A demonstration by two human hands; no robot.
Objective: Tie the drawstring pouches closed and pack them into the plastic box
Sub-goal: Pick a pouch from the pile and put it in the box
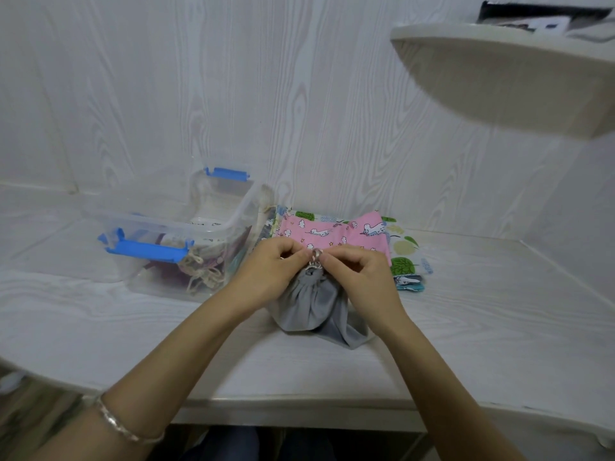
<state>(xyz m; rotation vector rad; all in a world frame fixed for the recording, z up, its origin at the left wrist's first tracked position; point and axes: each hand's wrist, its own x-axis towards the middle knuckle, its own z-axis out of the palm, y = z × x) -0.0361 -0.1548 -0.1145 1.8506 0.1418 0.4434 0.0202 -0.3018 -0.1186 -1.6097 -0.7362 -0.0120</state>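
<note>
A grey drawstring pouch (314,307) lies on the white table (466,327), its mouth gathered tight. My left hand (269,271) and my right hand (359,274) meet above that mouth, each pinching the pouch's striped cord (316,256). Just behind them lies a flat pile of pouches, a pink one (332,229) with white animals on top. To the left stands the clear plastic box (213,224) with blue latches (149,249); several tied pouches (199,271) lie inside it.
Under the pink pouch lie a white one with green trees (404,261) and a teal one (411,282). A white rounded shelf (519,78) juts out overhead at the upper right. Walls close the table at the back and right. The table's front edge (299,407) is near me.
</note>
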